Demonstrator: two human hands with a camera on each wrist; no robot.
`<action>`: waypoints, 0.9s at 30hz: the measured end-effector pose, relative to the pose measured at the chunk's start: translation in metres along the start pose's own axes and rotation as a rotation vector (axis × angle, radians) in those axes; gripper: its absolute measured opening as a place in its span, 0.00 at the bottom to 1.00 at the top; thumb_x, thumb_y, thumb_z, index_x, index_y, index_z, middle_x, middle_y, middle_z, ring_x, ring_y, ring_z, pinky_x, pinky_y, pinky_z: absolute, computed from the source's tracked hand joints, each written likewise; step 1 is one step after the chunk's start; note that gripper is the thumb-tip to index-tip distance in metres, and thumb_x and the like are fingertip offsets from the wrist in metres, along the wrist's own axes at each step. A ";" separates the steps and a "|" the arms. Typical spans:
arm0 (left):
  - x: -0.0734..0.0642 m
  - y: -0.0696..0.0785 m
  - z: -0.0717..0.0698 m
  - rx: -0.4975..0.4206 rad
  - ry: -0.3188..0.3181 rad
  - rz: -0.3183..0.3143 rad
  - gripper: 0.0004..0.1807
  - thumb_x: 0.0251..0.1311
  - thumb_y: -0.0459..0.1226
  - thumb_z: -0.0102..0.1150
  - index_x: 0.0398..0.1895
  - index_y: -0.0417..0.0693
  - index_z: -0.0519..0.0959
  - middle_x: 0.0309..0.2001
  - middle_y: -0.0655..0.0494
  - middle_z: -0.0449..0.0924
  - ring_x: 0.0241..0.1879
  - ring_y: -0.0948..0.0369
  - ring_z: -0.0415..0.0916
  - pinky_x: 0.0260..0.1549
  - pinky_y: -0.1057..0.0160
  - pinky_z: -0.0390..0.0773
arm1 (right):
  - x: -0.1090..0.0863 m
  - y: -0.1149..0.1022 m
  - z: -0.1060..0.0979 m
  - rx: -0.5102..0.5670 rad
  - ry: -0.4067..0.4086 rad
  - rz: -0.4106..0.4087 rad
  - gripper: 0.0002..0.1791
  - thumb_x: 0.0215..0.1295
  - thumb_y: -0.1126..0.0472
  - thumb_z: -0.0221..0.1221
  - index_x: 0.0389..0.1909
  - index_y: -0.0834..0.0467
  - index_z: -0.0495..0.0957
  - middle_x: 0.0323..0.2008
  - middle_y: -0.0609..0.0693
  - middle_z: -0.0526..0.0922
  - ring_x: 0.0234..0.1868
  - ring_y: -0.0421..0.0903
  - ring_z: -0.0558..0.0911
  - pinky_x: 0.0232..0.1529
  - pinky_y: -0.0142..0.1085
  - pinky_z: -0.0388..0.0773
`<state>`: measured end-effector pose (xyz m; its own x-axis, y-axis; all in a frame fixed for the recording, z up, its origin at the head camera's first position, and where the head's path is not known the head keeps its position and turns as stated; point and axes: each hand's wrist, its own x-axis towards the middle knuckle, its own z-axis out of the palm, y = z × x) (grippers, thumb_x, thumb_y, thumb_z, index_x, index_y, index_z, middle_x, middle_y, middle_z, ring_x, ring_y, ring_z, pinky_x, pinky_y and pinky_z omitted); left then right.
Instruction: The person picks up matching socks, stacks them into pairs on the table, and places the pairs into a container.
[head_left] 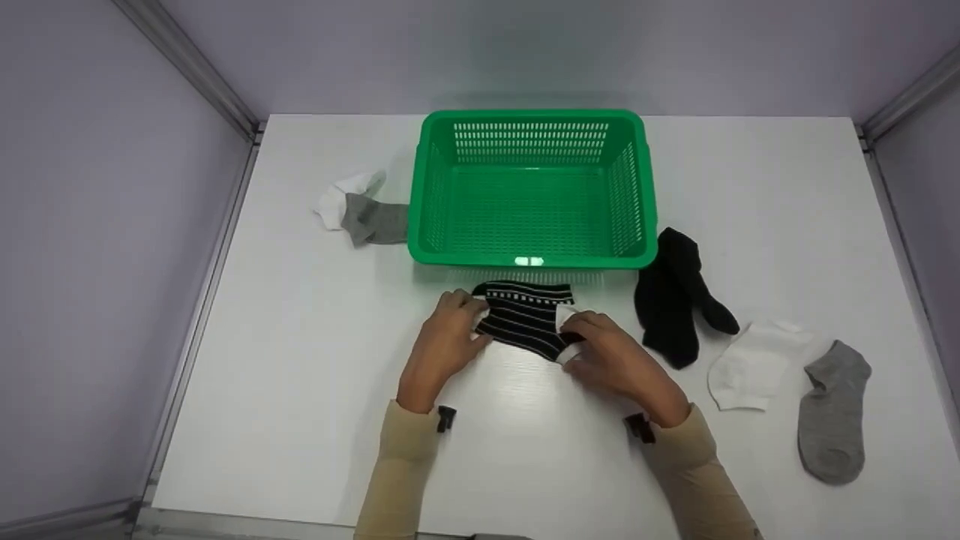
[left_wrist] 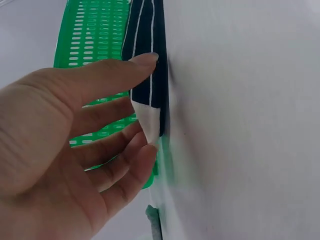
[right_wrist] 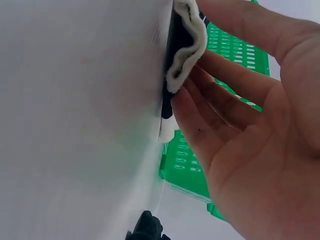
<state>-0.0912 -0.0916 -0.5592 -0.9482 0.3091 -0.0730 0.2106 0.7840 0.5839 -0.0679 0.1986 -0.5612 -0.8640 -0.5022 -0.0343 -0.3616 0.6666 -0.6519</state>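
A black sock with thin white stripes and white ends [head_left: 521, 324] lies on the white table, just in front of the green basket. At its left white end, my left hand [head_left: 444, 341] holds it, thumb [left_wrist: 142, 62] over the striped face and fingers curled at the far side. The right hand [head_left: 613, 354] grips the opposite end, where white edging shows. From the right wrist view, a wavy cream edge [right_wrist: 196, 37] of the sock stands between the thumb and the fingers. Part of the sock's right end is hidden under this hand.
The green basket [head_left: 532, 262] stands at the table's back middle, nothing inside it. Left of it lie a white sock [head_left: 341, 199] and a grey sock [head_left: 386, 223]. To the right are black socks [head_left: 671, 300], a white sock [head_left: 754, 367] and a grey sock [head_left: 832, 420].
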 end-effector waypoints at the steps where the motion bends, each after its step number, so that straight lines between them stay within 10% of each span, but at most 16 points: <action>1: -0.001 0.000 0.000 0.004 0.016 0.013 0.25 0.60 0.35 0.76 0.60 0.42 0.83 0.55 0.47 0.79 0.57 0.52 0.75 0.53 0.54 0.82 | 0.000 0.000 0.000 -0.011 0.018 -0.009 0.24 0.60 0.66 0.73 0.57 0.63 0.81 0.60 0.58 0.83 0.64 0.57 0.79 0.69 0.53 0.74; 12: -0.002 -0.010 0.001 0.019 0.075 0.093 0.23 0.56 0.30 0.77 0.55 0.44 0.84 0.49 0.50 0.82 0.52 0.54 0.79 0.50 0.55 0.83 | -0.004 -0.002 0.002 -0.164 0.006 -0.061 0.31 0.56 0.64 0.77 0.62 0.63 0.80 0.63 0.58 0.82 0.67 0.57 0.79 0.68 0.50 0.77; 27: 0.003 -0.014 0.001 -0.019 0.014 0.020 0.21 0.60 0.22 0.60 0.56 0.45 0.84 0.50 0.51 0.82 0.51 0.52 0.81 0.49 0.54 0.82 | 0.009 0.005 0.001 -0.107 0.088 -0.093 0.18 0.62 0.79 0.59 0.50 0.63 0.85 0.51 0.56 0.88 0.57 0.55 0.84 0.62 0.49 0.81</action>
<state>-0.0963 -0.1007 -0.5686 -0.9471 0.3169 -0.0505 0.2247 0.7673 0.6006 -0.0771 0.1967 -0.5651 -0.8507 -0.5175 0.0920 -0.4727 0.6768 -0.5644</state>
